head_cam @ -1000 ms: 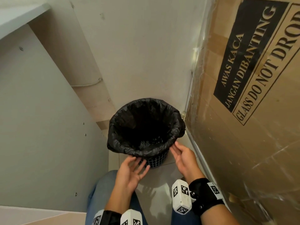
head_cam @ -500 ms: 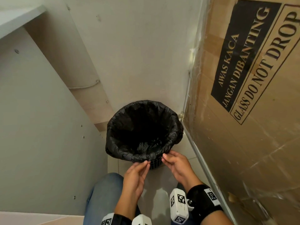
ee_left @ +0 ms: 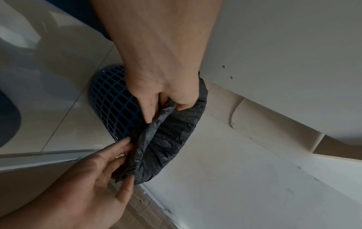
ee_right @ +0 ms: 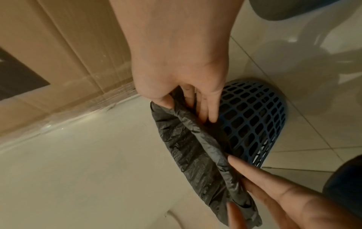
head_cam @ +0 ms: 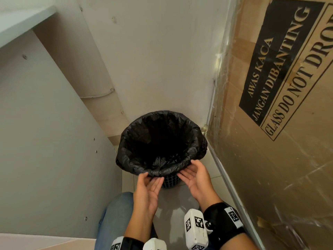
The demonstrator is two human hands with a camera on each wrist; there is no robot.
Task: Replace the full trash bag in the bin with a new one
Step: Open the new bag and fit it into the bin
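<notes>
A black trash bag [head_cam: 162, 141] lines a small dark mesh bin [head_cam: 170, 181] on the floor, its edge folded over the rim. Inside it looks dark; any contents are hidden. My left hand [head_cam: 149, 181] is at the near rim, palm up, pinching the bag's fold between thumb and fingers [ee_left: 166, 111]. My right hand [head_cam: 191, 170] pinches the fold just to the right, thumb on top and fingers underneath [ee_right: 188, 108]. The wrist views show the crinkled bag edge [ee_left: 172, 131] [ee_right: 188, 139] lifted off the bin's mesh wall [ee_left: 113, 100] [ee_right: 254, 116].
A tall cardboard box [head_cam: 270, 141] marked "GLASS DO NOT DROP" stands close on the right. A white wall [head_cam: 162, 60] is behind the bin and a grey panel [head_cam: 45, 141] on the left. My knee in jeans [head_cam: 115, 213] is over the glossy tile floor [head_cam: 173, 213].
One second ago both hands hovered open just short of the rim. They closed in on the near edge, and now hold the bag's fold, slightly further apart.
</notes>
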